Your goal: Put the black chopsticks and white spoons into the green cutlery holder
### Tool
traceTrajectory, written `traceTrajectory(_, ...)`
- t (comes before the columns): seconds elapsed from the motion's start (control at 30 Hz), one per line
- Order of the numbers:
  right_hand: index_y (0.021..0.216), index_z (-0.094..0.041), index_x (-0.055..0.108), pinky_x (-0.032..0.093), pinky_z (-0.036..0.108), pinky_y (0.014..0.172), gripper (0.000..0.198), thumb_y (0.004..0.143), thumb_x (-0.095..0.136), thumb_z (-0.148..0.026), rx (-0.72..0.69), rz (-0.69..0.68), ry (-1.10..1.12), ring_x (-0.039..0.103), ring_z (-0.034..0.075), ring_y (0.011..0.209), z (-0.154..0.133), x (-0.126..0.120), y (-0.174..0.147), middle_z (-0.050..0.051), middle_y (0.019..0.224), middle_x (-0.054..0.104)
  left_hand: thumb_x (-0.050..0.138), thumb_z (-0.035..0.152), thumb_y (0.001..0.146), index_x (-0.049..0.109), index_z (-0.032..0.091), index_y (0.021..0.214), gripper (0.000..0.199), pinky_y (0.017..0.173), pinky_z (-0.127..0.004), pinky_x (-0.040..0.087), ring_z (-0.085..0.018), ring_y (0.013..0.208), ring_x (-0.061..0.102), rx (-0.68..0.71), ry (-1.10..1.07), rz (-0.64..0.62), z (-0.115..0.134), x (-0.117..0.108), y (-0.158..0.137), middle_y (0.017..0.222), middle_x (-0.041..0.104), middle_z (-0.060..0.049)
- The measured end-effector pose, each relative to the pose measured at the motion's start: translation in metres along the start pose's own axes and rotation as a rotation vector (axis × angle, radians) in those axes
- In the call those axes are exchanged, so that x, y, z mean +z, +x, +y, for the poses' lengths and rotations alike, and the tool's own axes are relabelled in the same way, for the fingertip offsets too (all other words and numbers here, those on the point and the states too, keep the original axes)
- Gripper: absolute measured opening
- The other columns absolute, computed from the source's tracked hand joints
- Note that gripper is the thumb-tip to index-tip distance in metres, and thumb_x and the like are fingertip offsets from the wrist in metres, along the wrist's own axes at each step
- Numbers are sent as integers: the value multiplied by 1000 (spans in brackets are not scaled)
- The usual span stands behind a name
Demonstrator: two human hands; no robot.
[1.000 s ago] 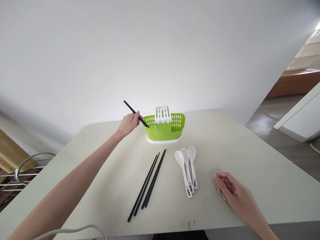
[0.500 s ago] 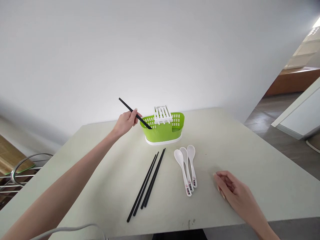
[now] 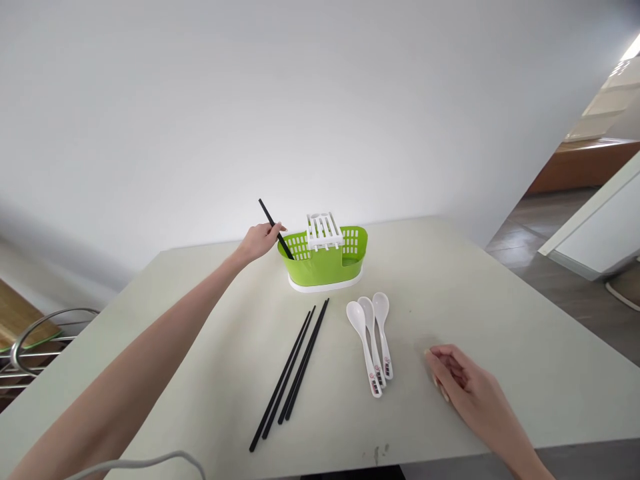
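Observation:
My left hand (image 3: 259,241) is closed around black chopsticks (image 3: 265,211) that lean to the left; whether it is one stick or a pair pressed together I cannot tell. Their lower ends reach into the left compartment of a green cutlery basket (image 3: 320,272) with a white base, and the tips are hidden behind its front wall. A white slatted rack (image 3: 325,231) tops the basket's middle. On the right, my right hand (image 3: 470,387) rests on the table with curled fingers and nothing visible in them. Nearest to it lie three white spoons (image 3: 370,350), side by side.
Several more black chopsticks (image 3: 287,373) lie slanted on the pale table (image 3: 425,280), left of the spoons. Behind the table rises a white wall (image 3: 320,120). A grey cable (image 3: 145,461) crosses the lower left, and a metal rack (image 3: 20,353) stands beyond the left edge.
My left hand has moved slightly right, and the chopsticks stand steeper, with their lower ends farther down in the basket's left compartment. My right hand stays by the spoons.

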State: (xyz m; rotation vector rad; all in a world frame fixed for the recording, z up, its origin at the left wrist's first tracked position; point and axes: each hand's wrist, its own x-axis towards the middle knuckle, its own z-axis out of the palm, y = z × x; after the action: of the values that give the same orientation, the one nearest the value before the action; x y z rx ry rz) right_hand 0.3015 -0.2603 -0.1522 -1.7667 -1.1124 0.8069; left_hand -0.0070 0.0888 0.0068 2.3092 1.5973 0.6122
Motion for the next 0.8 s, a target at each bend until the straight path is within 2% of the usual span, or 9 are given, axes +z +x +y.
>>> traceTrajectory(0.07,94,-25,64,43,28,55,44,97,54,-68,2,-3,-8,51,17,58,2,-1,1,-1,64,55,41,46,104,82,20,110,49,68,-28,43,-21,69,62,8,24,-14,1,3,2,72,70,-4)
traceTrajectory(0.3,97,-24,64,46,27,54,45,97,52,-68,-9,-52,-42,55,18,58,8,-5,5,-1,65,57,36,55,104,82,23,108,56,81,-30,46,-26,91,68,6,28,-38,-4,9,9,92,76,-7)
traceTrajectory(0.47,95,-24,65,46,27,52,48,96,53,-70,-18,-57,-52,55,17,55,11,-6,7,0,63,59,35,64,102,78,21,108,61,80,-32,47,-28,95,68,-45,40,-46,-3,7,3,97,76,-9)
traceTrajectory(0.57,95,-24,66,47,27,52,48,95,54,-70,-25,-50,-47,56,18,55,11,-6,7,1,64,60,36,71,100,71,19,109,63,77,-33,47,-28,93,68,-103,4,-2,-1,3,-10,97,75,-11)
traceTrajectory(0.7,96,-24,65,47,26,52,47,96,53,-70,-20,-35,-54,56,17,56,8,-6,6,0,65,60,32,68,103,53,19,124,58,76,-35,47,-27,86,68,-133,-104,200,-4,3,-39,92,72,-9)
traceTrajectory(0.77,96,-24,64,46,27,53,48,96,52,-70,-13,-24,-61,55,17,56,7,-6,6,0,64,59,29,66,104,49,20,119,52,74,-36,46,-26,80,67,-115,-107,248,-7,8,-60,86,70,-7)
traceTrajectory(0.8,96,-24,64,46,27,53,48,96,51,-70,-12,-23,-63,55,17,56,7,-6,6,-1,64,58,30,65,104,48,21,115,48,72,-36,45,-26,77,66,-105,-96,233,-10,13,-72,83,69,-6)
